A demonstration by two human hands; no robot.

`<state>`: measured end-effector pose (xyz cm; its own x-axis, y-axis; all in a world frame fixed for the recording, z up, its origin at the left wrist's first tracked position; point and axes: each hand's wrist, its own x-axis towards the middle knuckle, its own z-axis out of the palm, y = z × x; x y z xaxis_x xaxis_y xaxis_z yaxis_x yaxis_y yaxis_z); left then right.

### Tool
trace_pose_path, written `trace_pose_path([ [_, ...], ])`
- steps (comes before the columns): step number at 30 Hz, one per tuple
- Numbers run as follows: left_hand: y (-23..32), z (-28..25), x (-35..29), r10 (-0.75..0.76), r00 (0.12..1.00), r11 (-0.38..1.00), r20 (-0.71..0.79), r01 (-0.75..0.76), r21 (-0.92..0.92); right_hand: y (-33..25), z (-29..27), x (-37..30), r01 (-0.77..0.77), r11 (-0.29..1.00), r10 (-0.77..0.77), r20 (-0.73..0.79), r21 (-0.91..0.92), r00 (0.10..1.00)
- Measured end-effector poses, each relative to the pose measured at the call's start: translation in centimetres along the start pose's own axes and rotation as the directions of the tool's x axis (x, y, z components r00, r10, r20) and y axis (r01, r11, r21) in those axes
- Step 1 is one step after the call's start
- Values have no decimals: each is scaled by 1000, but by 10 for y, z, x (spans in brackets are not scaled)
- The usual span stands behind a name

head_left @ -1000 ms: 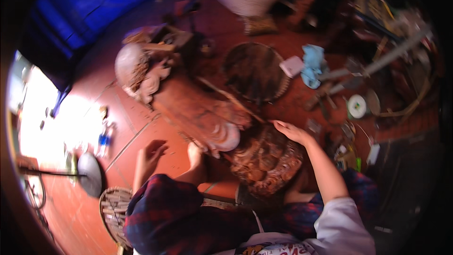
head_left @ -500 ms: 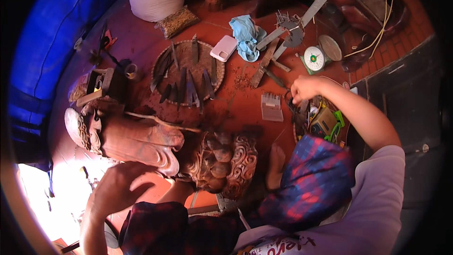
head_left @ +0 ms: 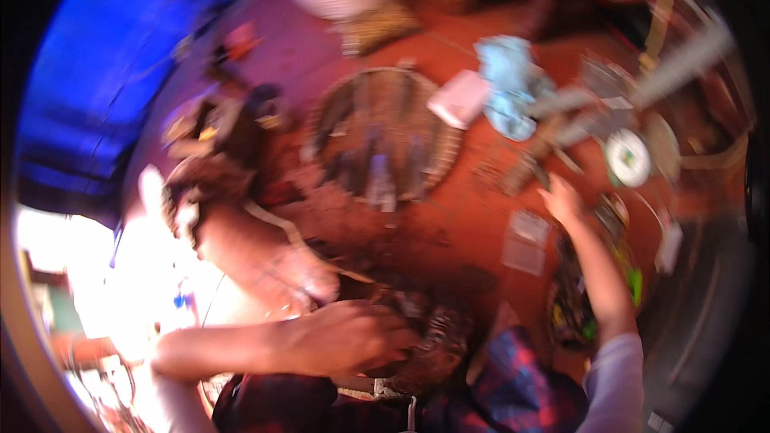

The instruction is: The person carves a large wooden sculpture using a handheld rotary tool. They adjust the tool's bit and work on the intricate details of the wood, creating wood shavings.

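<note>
A reddish-brown wood carving [head_left: 249,244] lies across in front of me, smooth at its middle with scrolled relief at its ends. My left hand [head_left: 353,338] rests over its near right part, the fingers bent down onto the carved surface and smeared by motion. Over on the right, my right hand [head_left: 561,196] reaches to a dark tool handle [head_left: 541,179] beside some wood pieces [head_left: 521,175]. Its fingertips meet the handle, but blur hides whether they grip it. Just below that hand sits a small flat clear case [head_left: 526,240].
A round woven tray [head_left: 455,140] holds several dark blades. Beyond it are a pink phone [head_left: 460,99], a light blue cloth [head_left: 508,88] and a dial scale [head_left: 628,157]. A basket of tools [head_left: 571,305] stands beneath my right forearm. At left, a wooden box [head_left: 241,132] and blue sheeting [head_left: 104,80].
My left hand has come right, from beside the carving onto it. My right hand has left the tool basket for the dark handle. The whole view has shifted and blurred.
</note>
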<state>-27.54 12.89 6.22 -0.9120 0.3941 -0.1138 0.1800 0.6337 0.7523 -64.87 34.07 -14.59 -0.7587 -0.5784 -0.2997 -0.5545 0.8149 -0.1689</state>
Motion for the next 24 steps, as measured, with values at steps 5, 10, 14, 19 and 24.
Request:
trace_pose_path([
  [5, -13, 18, 23, 47, 994, 994, -103, -56, -93, 44, 3, -31, 85, 967, -47, -162, 241, 986],
  [10, -10, 32, 20, -110, 961, 941, -253, 19, -337, 34, -46, -115, 63, 536, -146, 19, 842, 989],
  [14, 3, 21, 29, -261, 896, 901, -361, 91, -424, -50, -107, -185, -45, 243, -518, 169, 969, 838],
  [19, 22, 21, 22, -321, 810, 896, -491, 92, -434, -87, -85, -219, -22, 446, -653, 342, 895, 675],
  [24, 17, 14, 13, -429, 732, 890, -529, 242, -386, -131, -32, -224, 702, 469, -688, -276, 537, 671],
])
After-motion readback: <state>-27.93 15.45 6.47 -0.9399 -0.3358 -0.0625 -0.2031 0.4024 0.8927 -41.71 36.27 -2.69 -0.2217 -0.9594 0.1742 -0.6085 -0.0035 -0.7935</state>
